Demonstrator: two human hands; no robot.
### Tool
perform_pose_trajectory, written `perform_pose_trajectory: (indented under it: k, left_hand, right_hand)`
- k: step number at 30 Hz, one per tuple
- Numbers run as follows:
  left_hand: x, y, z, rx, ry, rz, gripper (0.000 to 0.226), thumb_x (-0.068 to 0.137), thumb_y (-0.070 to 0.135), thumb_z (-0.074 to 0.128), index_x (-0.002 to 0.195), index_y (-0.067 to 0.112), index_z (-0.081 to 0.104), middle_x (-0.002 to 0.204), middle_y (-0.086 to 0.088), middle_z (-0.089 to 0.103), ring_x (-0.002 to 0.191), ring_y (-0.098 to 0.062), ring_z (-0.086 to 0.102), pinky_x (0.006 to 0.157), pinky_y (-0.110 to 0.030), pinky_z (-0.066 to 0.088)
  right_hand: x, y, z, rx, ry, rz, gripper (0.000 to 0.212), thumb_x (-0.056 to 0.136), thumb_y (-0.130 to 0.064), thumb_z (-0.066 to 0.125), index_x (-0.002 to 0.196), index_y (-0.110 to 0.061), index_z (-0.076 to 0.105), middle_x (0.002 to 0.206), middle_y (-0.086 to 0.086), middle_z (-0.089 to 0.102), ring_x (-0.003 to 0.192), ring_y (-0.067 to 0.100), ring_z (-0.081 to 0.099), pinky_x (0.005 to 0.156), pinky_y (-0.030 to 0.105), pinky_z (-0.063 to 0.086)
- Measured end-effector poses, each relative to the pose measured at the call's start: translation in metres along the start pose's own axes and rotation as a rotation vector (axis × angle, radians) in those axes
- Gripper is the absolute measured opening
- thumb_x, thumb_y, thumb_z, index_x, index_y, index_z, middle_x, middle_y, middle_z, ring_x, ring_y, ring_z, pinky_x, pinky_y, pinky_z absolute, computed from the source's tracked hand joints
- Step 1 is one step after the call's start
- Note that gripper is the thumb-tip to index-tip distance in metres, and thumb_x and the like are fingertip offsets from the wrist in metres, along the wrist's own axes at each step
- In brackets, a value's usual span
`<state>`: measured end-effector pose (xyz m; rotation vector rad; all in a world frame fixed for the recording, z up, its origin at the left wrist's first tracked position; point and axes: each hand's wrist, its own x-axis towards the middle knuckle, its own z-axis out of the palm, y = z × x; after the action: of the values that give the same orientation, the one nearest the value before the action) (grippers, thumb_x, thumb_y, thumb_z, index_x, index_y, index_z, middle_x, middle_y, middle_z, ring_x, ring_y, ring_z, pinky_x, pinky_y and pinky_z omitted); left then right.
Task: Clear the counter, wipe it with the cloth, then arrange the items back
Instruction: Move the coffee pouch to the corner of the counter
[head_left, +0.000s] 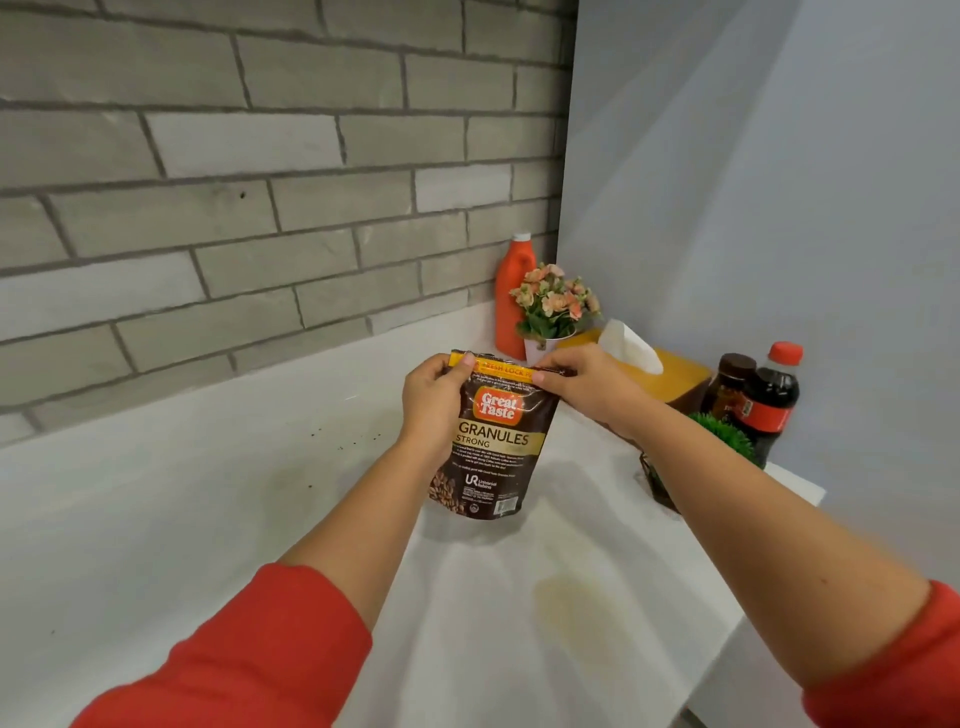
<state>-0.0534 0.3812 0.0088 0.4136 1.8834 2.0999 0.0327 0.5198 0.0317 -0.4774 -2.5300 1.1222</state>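
Pouch first: coffee pouch is upright in front of you, long axis near vertical, label facing you. Your left hand pinches the top-left end of the yellow seal strip, thumb on the front. Your right hand pinches the top-right end of the same strip. Both grips are closed on the pouch, nothing else held. Pouch body hangs straight below both grips, so a lift goes up from the top edge. Can't tell if the base rests on the counter or hovers just above it; shadow sits right under it

Nearer hand: about even, both at the strip. Your right forearm crosses in front of the corner cluster, so that side is crowded. Bare counter lies to your left

Count, cluster to the right of the pouch:
- 1 orange bottle, against the brick wall
- 1 pot of pink flowers, just in front of the bottle
- 1 yellow tissue box w/ a tissue sticking up
- 1 dark jar
- 1 cola bottle, red cap, just beside the jar
- 1 green plant in a dark holder, near your right forearm

Plus the pouch = 7 items in view. Cloth: 0 seen

Surface: dark specks scattered left of the pouch, 1 yellowish stain nearer you

Judgement: prob. clearing stage, wipe not yet done, since the dirt is on the surface. Pouch is soft, so lift w/ both hands level and keep clear of the flowers
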Motion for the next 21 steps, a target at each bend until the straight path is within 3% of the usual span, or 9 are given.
perform_pose_trajectory:
  k: [4, 8, 10, 12, 14, 17, 19, 21]
  left_hand:
    - [0.028, 0.002, 0.007, -0.038, 0.033, -0.038, 0.018, 0.093, 0.022, 0.054, 0.098, 0.005, 0.060, 0.094, -0.013, 0.069, 0.076, -0.022, 0.067, 0.065, -0.029, 0.054]
    - [0.056, 0.004, 0.018, 0.027, 0.082, -0.062, 0.019, 0.097, 0.027, 0.048, 0.102, 0.012, 0.058, 0.089, 0.000, 0.067, 0.072, -0.009, 0.062, 0.053, -0.019, 0.047]
    - [0.073, 0.003, 0.021, 0.091, 0.114, -0.056, 0.019, 0.098, 0.029, 0.044, 0.109, 0.016, 0.053, 0.106, -0.001, 0.064, 0.084, -0.009, 0.059, 0.068, -0.023, 0.048]
    - [0.087, 0.000, 0.022, 0.167, 0.164, -0.079, 0.033, 0.098, 0.031, 0.044, 0.127, 0.017, 0.046, 0.132, -0.005, 0.052, 0.112, -0.020, 0.054, 0.094, -0.035, 0.045]
    - [0.096, -0.005, 0.019, 0.199, 0.231, -0.113, 0.045, 0.096, 0.029, 0.047, 0.139, 0.023, 0.034, 0.142, -0.006, 0.042, 0.125, -0.027, 0.045, 0.102, -0.040, 0.039]
    - [0.102, -0.013, 0.014, 0.180, 0.236, -0.132, 0.049, 0.095, 0.022, 0.049, 0.140, 0.027, 0.030, 0.134, -0.005, 0.048, 0.108, -0.024, 0.052, 0.089, -0.035, 0.043]
    - [0.103, -0.018, 0.012, 0.191, 0.217, -0.149, 0.049, 0.095, 0.019, 0.049, 0.140, 0.026, 0.031, 0.122, -0.006, 0.053, 0.095, -0.022, 0.054, 0.079, -0.031, 0.042]
    - [0.105, -0.022, 0.012, 0.210, 0.207, -0.169, 0.046, 0.094, 0.017, 0.049, 0.138, 0.024, 0.034, 0.114, -0.004, 0.054, 0.088, -0.021, 0.056, 0.073, -0.028, 0.043]
  right_hand:
    - [0.037, 0.008, -0.007, -0.048, -0.040, -0.040, 0.020, 0.091, -0.018, 0.059, 0.103, -0.005, 0.068, 0.095, 0.005, 0.063, 0.090, 0.017, 0.054, 0.077, 0.029, 0.042]
    - [0.078, 0.013, -0.012, -0.070, -0.065, -0.074, 0.021, 0.090, -0.015, 0.060, 0.104, -0.002, 0.068, 0.099, 0.008, 0.064, 0.087, 0.016, 0.055, 0.074, 0.026, 0.041]
    - [0.098, 0.017, -0.014, -0.071, -0.060, -0.089, 0.022, 0.090, -0.014, 0.059, 0.106, -0.001, 0.067, 0.094, 0.005, 0.062, 0.073, 0.010, 0.052, 0.062, 0.018, 0.038]
    - [0.117, 0.023, -0.013, -0.062, -0.028, -0.071, 0.020, 0.092, -0.014, 0.058, 0.107, -0.003, 0.066, 0.090, 0.003, 0.058, 0.067, 0.009, 0.048, 0.053, 0.014, 0.034]
    - [0.136, 0.027, -0.012, -0.035, 0.017, -0.037, 0.014, 0.092, -0.014, 0.057, 0.103, -0.008, 0.065, 0.082, 0.004, 0.056, 0.066, 0.014, 0.050, 0.047, 0.013, 0.036]
    - [0.166, 0.033, -0.007, -0.081, 0.090, -0.048, 0.015, 0.092, -0.015, 0.057, 0.100, -0.006, 0.067, 0.071, 0.003, 0.056, 0.077, 0.024, 0.056, 0.058, 0.025, 0.046]
    - [0.183, 0.038, -0.003, -0.095, 0.123, -0.047, 0.020, 0.092, -0.014, 0.056, 0.098, 0.001, 0.067, 0.081, 0.014, 0.063, 0.081, 0.032, 0.063, 0.072, 0.037, 0.053]
    - [0.198, 0.042, 0.002, -0.121, 0.163, -0.077, 0.021, 0.091, -0.011, 0.055, 0.091, 0.004, 0.068, 0.089, 0.022, 0.067, 0.084, 0.036, 0.065, 0.074, 0.035, 0.053]
